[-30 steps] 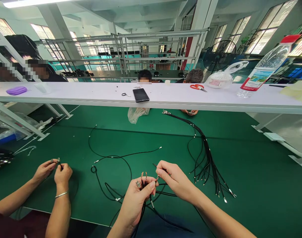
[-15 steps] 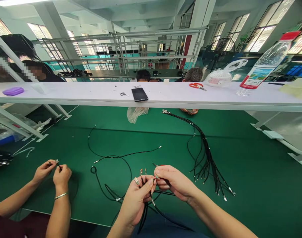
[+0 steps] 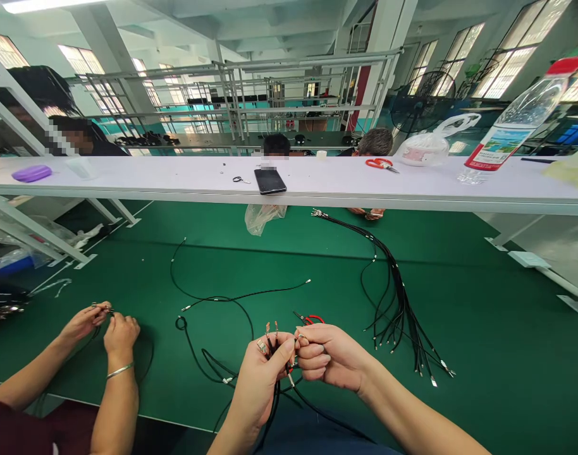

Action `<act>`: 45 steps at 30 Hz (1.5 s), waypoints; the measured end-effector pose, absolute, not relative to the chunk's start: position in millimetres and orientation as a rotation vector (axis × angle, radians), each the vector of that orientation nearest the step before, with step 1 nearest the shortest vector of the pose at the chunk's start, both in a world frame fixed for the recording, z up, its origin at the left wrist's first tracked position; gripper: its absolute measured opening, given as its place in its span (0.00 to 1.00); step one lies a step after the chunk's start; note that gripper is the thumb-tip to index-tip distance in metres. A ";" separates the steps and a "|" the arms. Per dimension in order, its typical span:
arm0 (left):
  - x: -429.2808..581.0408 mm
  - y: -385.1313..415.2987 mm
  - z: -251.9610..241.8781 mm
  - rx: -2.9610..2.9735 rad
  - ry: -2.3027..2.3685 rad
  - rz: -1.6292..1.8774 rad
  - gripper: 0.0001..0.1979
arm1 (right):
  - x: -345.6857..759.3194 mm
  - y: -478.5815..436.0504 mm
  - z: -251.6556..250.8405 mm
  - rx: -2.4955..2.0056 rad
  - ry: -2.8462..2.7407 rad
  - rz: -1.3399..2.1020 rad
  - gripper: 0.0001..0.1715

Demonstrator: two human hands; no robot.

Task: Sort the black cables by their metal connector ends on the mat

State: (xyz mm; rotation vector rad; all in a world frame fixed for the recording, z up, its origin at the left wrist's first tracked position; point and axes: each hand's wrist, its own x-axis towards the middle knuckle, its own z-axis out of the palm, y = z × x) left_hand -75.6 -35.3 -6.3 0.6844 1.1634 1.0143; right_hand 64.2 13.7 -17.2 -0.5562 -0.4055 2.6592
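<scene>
My left hand (image 3: 260,379) is shut around several black cables (image 3: 274,404), and their crimped metal terminals (image 3: 270,332) stick up above my fingers. My right hand (image 3: 329,357) presses against it, fingers curled around small red-handled cutters (image 3: 313,320), mostly hidden by the hand. A bundle of black cables (image 3: 398,309) fans out on the green mat (image 3: 483,328) to my right, apart from both hands. Loose black cable (image 3: 213,297) loops across the mat ahead of my left hand.
To the left, a co-worker's hands (image 3: 99,325) pinch a small metal part. Across the far edge runs a white shelf (image 3: 128,189) holding a phone (image 3: 270,181), red scissors (image 3: 379,164), a plastic bag (image 3: 422,151) and a water bottle (image 3: 507,126).
My hands have come closer together and now touch. The right hand's fingers have curled further, and the red cutter handles show above them. The co-worker's hands have barely moved.
</scene>
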 end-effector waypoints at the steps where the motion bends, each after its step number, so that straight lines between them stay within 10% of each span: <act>1: -75.5 -35.6 -6.0 0.707 1.180 1.018 0.17 | 64.4 14.2 -18.6 -0.515 -0.331 2.714 0.16; 12: -76.2 -35.2 -6.8 0.844 1.263 1.053 0.14 | 62.4 12.2 -20.8 -0.473 -0.279 2.794 0.18; 22: -79.0 -33.2 -5.8 0.709 1.204 0.997 0.14 | 67.9 4.4 -4.2 -1.051 -1.548 1.431 0.13; 45: -80.6 -29.5 -7.8 0.665 1.153 0.989 0.12 | 67.6 2.6 8.8 -1.096 -1.422 1.546 0.11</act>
